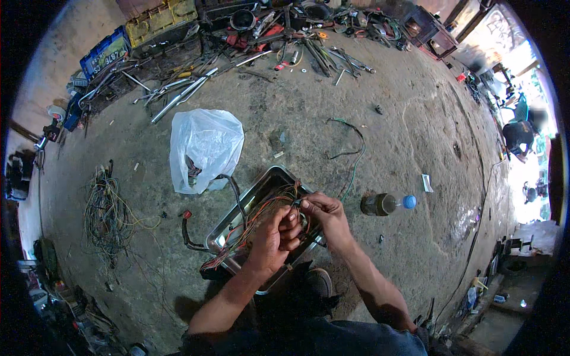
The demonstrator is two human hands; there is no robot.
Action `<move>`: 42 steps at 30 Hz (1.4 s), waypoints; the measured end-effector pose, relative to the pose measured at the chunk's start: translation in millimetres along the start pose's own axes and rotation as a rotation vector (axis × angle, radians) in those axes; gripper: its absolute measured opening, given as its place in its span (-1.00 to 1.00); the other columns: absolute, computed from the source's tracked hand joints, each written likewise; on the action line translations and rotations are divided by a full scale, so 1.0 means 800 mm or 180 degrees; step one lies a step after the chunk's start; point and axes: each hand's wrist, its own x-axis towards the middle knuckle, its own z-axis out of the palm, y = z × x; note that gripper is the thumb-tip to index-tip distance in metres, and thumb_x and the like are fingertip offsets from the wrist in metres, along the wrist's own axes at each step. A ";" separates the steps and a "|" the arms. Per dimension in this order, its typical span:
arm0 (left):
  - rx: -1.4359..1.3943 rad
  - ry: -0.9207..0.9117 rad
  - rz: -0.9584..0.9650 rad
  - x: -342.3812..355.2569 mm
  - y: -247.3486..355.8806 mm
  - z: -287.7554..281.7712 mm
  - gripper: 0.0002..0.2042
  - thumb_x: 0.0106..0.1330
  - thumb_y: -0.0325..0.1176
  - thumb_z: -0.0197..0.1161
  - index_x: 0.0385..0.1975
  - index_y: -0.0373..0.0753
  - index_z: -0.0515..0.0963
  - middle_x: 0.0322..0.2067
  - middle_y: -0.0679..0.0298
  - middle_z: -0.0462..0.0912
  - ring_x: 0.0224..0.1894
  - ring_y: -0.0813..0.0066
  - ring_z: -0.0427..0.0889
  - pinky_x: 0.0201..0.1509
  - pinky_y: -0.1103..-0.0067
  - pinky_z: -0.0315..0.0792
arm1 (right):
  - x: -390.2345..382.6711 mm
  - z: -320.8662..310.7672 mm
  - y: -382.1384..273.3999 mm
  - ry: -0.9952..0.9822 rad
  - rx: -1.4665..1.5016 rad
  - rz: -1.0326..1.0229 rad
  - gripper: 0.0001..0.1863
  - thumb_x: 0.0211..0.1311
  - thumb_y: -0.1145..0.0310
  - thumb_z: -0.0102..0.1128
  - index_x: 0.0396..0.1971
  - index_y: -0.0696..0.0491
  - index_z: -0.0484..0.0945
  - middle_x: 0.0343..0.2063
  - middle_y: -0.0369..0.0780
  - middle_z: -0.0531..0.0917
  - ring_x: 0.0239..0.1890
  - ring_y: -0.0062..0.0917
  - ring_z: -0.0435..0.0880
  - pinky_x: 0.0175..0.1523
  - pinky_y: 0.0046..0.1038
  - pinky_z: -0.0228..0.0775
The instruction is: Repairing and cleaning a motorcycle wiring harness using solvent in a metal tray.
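Note:
A bundle of coloured wires (252,222), a wiring harness, lies in and across a shiny metal tray (215,236) in front of me. Over the tray's right part, my left hand (274,240) pinches some wires between thumb and forefinger, its other fingers curled. My right hand (328,218) meets it there, closed on the same dark spot of the harness. What exactly sits between the fingertips is too small to make out. From the tray's left end runs a dark sleeved branch with a red connector (187,214). Another black sleeved cable (236,193) reaches toward a plastic bag.
Beyond the tray stands a white plastic bag (208,145). Tangled wires (108,213) lie on the left floor. To the right are a cut-off bottle (380,204) with a blue cap (409,202) and a green wire (361,151). Wrenches and bars (184,95) line the far side.

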 end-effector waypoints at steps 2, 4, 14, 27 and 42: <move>0.0128 0.0220 0.0338 0.006 -0.006 -0.002 -0.74 0.58 -0.06 0.16 -0.32 -0.06 0.44 -0.50 0.53 0.28 -0.55 0.71 0.21 -0.52 0.64 0.14 | -0.007 0.007 -0.006 0.0240 -0.0567 -0.0224 -0.83 0.43 0.39 0.41 -0.13 0.18 0.77 -0.29 -0.35 0.68 -0.30 -0.70 0.55 -0.23 -0.54 0.34; 0.0775 0.0595 0.0822 0.011 -0.013 -0.006 -0.74 0.60 -0.07 0.15 -0.28 -0.09 0.48 -0.48 0.49 0.34 -0.53 0.66 0.28 -0.48 0.60 0.22 | -0.015 0.017 -0.015 0.0337 -0.0665 -0.0582 -0.82 0.41 0.39 0.42 -0.12 0.19 0.77 -0.31 -0.29 0.69 -0.29 -0.64 0.58 -0.18 -0.51 0.39; 0.5097 0.0970 0.3829 0.018 -0.046 -0.021 -0.73 0.52 -0.23 0.26 0.00 -0.30 0.52 -0.14 -0.04 0.61 -0.18 -0.05 0.62 -0.12 0.19 0.49 | -0.035 0.047 -0.097 -0.0119 -0.2285 -0.1255 -0.74 0.30 0.39 0.45 -0.06 0.15 0.76 -0.27 -0.10 0.73 -0.20 -0.21 0.69 -0.07 -0.28 0.53; 0.1075 0.0911 0.0494 0.018 0.000 -0.016 -0.68 0.60 -0.02 0.05 -0.35 -0.08 0.43 -0.59 0.51 0.27 -0.58 0.69 0.29 -0.52 0.62 0.20 | -0.052 0.017 -0.079 -0.0016 -0.1209 -0.0030 -0.73 0.45 0.46 0.24 0.08 0.11 0.71 -0.01 -0.18 0.79 0.01 -0.34 0.76 0.07 -0.31 0.60; -0.0212 -0.0866 -0.0925 -0.007 0.016 -0.003 -0.78 0.59 -0.14 0.08 -0.15 -0.17 0.47 -0.52 0.49 0.22 -0.55 0.70 0.17 -0.61 0.71 0.02 | 0.001 -0.012 0.045 -0.1104 0.1560 0.0752 -0.79 0.64 0.34 0.10 0.10 0.10 0.53 -0.22 -0.39 0.64 -0.19 -0.68 0.62 0.00 -0.58 0.49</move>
